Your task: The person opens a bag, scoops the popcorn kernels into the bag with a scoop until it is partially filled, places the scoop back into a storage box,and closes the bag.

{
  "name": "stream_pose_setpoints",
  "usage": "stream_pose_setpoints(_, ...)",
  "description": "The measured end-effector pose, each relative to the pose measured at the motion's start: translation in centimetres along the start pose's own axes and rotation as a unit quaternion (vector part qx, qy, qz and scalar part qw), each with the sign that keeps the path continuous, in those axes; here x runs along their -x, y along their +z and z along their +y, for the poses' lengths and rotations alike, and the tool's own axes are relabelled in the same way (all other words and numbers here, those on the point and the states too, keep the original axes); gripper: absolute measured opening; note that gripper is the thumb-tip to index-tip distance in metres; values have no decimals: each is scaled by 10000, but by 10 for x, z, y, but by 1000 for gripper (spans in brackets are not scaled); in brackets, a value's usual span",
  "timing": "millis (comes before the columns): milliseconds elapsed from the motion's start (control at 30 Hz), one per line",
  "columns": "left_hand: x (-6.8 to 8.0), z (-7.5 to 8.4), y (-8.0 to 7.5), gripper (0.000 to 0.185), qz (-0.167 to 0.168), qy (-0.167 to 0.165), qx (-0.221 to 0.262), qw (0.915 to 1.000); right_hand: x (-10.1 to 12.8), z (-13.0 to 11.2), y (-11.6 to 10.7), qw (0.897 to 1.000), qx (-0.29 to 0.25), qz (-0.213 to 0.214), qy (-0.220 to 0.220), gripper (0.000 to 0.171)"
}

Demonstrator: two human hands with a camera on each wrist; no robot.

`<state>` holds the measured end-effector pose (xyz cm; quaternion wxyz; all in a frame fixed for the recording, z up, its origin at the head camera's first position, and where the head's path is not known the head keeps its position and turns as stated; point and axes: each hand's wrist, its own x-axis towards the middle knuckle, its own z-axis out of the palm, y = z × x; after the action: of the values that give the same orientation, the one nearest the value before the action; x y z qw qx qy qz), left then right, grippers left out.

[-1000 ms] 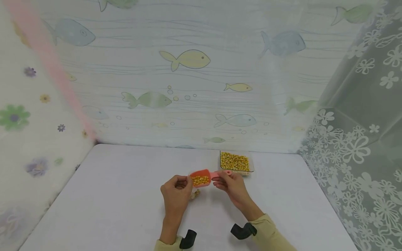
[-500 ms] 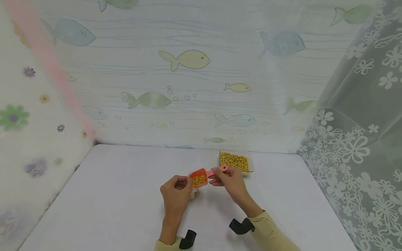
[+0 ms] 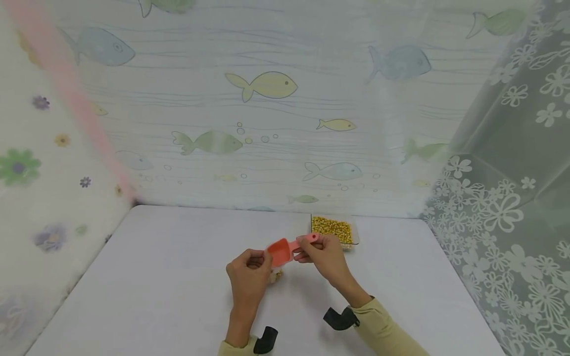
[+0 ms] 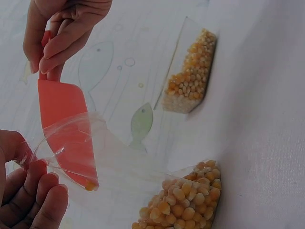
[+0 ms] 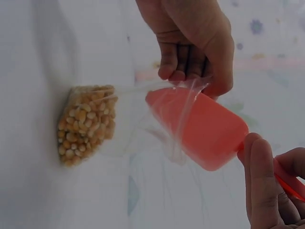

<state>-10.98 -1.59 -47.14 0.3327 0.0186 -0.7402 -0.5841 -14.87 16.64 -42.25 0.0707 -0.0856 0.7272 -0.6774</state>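
Observation:
My right hand [image 3: 327,257] pinches the handle of a red plastic scoop [image 3: 279,252], tilted with its mouth down to the left. In the left wrist view the tip of the scoop [image 4: 66,133] sits inside the mouth of a clear plastic bag [image 4: 119,167], one kernel showing at its lip. My left hand [image 3: 249,274] pinches the bag's rim between thumb and fingers. Corn kernels [image 5: 86,124] fill the bag's bottom, which stands on the table. In the head view my left hand hides most of the bag.
Behind my right hand, a clear rectangular container [image 3: 331,230] of corn kernels stands near the back edge of the white table [image 3: 178,277]. A fish-print curtain [image 3: 213,99] hangs behind the table, with flowered sheets on both sides.
My right hand has raised the scoop's handle and moved slightly left, tipping the scoop. The kernels that lay in it have left it. My left hand has stayed nearly still.

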Motion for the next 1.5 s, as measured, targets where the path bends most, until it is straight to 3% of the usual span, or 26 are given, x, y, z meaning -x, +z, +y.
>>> stream_pose_setpoints(433,0,2,0,15,2,17,21,10000,0,9,-7,9998,154,133,-80,23)
stream_pose_setpoints(733,-1,5,2,17,148,150,-53,9998,0,23,-30,9973,-440,550,220,27)
stream_pose_setpoints(1000,-2,32,-1,18,240,353,-109,9990,3,30,-59,9844,-1075,1156,774,29)
stream_pose_setpoints(1233,0,32,-1,19,208,365,-78,9991,4,37,-88,9667,-1829,1410,1102,18)
stream_pose_setpoints(1300,0,23,0,19,156,319,-31,9994,4,41,-98,9622,-1994,1521,1061,19)
stream_pose_setpoints(1400,-1,10,1,20,101,316,-15,9994,1,46,-114,9646,-1746,1771,877,19)
stream_pose_setpoints(1500,-1,0,2,20,74,309,-42,9995,-2,49,-127,9714,-919,2091,645,31)
